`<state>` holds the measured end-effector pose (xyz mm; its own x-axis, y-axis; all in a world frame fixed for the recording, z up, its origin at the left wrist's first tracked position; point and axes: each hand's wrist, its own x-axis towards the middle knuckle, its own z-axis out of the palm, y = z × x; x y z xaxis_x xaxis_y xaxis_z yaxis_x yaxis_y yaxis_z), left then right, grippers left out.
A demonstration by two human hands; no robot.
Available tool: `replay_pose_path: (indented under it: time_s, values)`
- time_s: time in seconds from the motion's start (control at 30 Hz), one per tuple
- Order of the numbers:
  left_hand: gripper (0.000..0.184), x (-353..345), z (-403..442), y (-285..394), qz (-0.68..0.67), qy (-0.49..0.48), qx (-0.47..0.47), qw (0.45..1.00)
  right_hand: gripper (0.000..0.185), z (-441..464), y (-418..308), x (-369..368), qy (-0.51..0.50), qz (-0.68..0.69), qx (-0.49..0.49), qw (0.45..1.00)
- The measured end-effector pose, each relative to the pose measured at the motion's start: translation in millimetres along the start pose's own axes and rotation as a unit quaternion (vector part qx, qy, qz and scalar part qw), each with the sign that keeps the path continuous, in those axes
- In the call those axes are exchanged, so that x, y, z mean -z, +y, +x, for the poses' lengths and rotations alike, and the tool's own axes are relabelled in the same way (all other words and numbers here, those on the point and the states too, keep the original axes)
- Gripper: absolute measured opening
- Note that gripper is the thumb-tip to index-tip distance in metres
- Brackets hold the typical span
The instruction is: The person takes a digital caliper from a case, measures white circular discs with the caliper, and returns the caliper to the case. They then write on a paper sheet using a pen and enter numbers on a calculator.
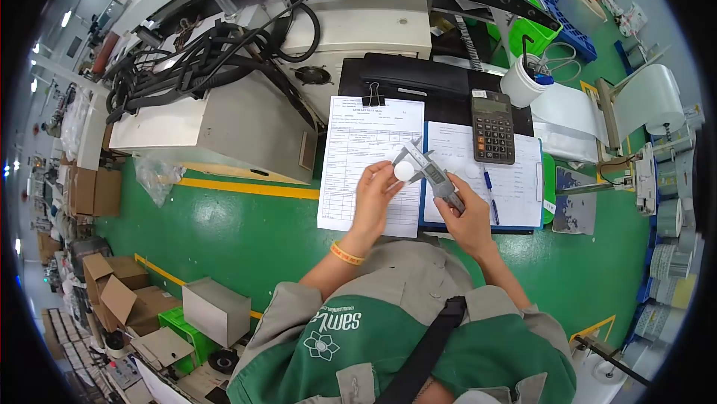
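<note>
My right hand (468, 217) is closed around the body of a digital caliper (435, 175), its jaws pointing up and to the left. Between thumb and fingers, my left hand (376, 193) pinches a small white round disc (404, 172) at the caliper jaws. Whether the jaws press on the disc is too small to tell. Both hands are above a printed form (347, 180) and a blue clipboard (426, 213) with papers. On the clipboard lie a black calculator (493, 126) and a blue pen (491, 196), right of the caliper.
A black binder clip (373, 95) sits at the form's top edge. Behind the clipboard stands a white cup (526, 81) with tools in it. Thick black cables (216, 60) drape over a beige machine cabinet (216, 131) at left. Cardboard boxes (127, 292) stand at lower left.
</note>
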<state>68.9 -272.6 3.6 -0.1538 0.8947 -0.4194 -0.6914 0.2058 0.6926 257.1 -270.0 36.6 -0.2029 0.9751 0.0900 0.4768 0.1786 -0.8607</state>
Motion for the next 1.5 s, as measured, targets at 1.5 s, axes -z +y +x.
replay_pose_path:
  time_s: [1.5]
  values:
    - [0.022,-22,49,-19,0.49,-0.078,-0.208,0.843,0.036,-17,52,38,0.141,-0.004,-0.157,0.978]
